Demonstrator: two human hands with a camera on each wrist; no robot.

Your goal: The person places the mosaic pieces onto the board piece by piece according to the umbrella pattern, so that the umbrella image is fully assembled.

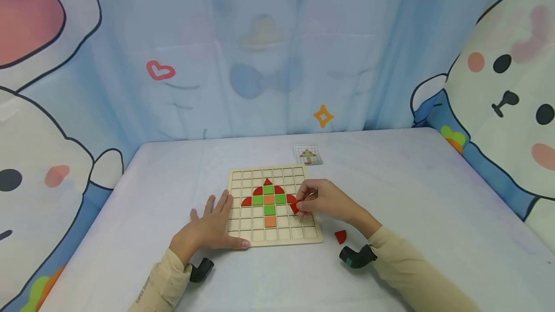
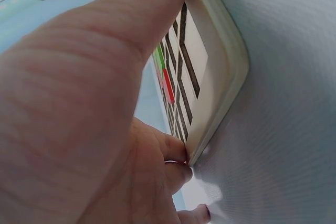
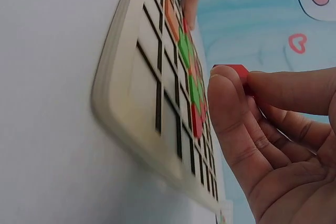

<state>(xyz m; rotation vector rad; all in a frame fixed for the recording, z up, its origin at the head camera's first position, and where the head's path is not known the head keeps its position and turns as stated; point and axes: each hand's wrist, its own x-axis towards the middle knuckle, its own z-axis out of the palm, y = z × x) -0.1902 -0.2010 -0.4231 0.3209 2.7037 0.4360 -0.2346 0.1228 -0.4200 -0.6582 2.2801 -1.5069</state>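
Note:
A square wooden grid board (image 1: 247, 236) lies on the table, with green, orange and red blocks set in a mushroom-like pattern. My left hand (image 1: 210, 227) rests spread against its left side, the thumb along the front edge. Between thumb and index finger, my right hand (image 1: 327, 200) pinches a red block (image 3: 239, 71), partly covered by the fingertips. In the head view this hand is over the board's right part, beside a red rounded block (image 1: 291, 199) at the pattern's right end. Another red block (image 1: 340, 237), with one curved side, lies on the table right of the board.
Behind the board lies a small pattern card (image 1: 308, 154) showing a similar coloured figure on a grid. Black wrist devices (image 1: 357, 257) sit at both sleeves. A blue cartoon curtain (image 1: 277, 61) hangs behind the white-covered table (image 1: 433, 191).

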